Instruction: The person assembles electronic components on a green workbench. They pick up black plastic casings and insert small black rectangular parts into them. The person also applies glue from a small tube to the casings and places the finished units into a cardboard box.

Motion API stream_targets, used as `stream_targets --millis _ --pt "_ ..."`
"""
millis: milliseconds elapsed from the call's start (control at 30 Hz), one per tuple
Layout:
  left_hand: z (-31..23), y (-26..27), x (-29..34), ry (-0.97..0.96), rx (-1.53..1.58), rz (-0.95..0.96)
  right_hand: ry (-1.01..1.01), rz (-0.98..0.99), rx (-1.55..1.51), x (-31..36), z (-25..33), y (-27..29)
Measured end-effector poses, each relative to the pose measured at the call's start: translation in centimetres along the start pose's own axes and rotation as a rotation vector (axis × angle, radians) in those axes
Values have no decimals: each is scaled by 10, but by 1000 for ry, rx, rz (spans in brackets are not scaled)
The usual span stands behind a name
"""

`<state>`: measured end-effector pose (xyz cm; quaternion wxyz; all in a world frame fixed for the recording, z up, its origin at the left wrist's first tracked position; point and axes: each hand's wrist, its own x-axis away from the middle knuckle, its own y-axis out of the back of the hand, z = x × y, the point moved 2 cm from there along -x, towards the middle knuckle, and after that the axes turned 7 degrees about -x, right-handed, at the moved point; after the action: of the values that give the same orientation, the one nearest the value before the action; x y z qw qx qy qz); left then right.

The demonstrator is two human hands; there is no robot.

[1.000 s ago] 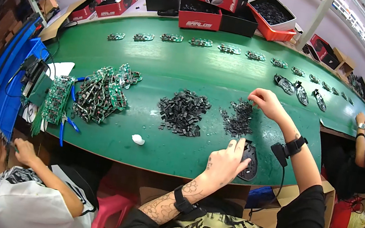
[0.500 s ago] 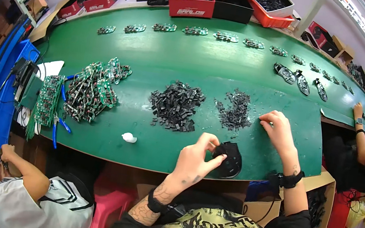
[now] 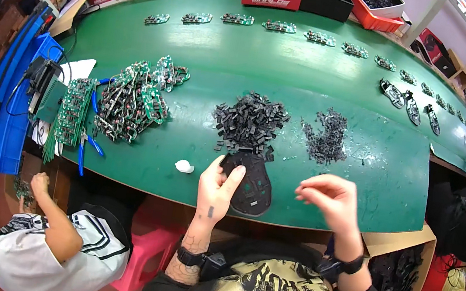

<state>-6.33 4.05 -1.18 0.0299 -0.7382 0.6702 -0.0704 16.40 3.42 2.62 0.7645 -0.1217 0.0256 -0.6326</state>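
My left hand [image 3: 216,192] grips the left edge of a black, oval plastic shell [image 3: 253,187], like a computer mouse housing, with the thumb over its upper side. The shell lies near the table's front edge with its hollow, ribbed face up. To its right, my right hand [image 3: 330,200] is above the table, thumb and fingertips pinched together; what they hold, if anything, is too small to make out. Just beyond the shell is a heap of small black rectangular pieces [image 3: 249,120]. A looser pile of finer black pieces [image 3: 327,138] lies farther right.
Tangled green circuit boards [image 3: 131,107] and blue-handled pliers [image 3: 83,151] lie left, near a small white object [image 3: 184,166]. A row of circuit boards [image 3: 279,26] runs along the green belt [image 3: 213,43], with several black shells [image 3: 413,108] at right. Co-workers sit on both sides.
My left hand has shifted left with the shell, whose ribbed inside now shows more plainly. My right hand has come away from the fine pieces, nearer to me and the shell. The view has shifted.
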Motion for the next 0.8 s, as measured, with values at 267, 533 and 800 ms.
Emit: stream_targets --millis 267,533,800 --pt "9 -6 -7 46 50 48 236 32 269 1 -16 -30" --pt "-1 -5 -4 53 -105 84 286 100 502 -5 -13 -40" --pt "2 -5 -6 70 -161 99 316 88 644 -5 -19 -48"
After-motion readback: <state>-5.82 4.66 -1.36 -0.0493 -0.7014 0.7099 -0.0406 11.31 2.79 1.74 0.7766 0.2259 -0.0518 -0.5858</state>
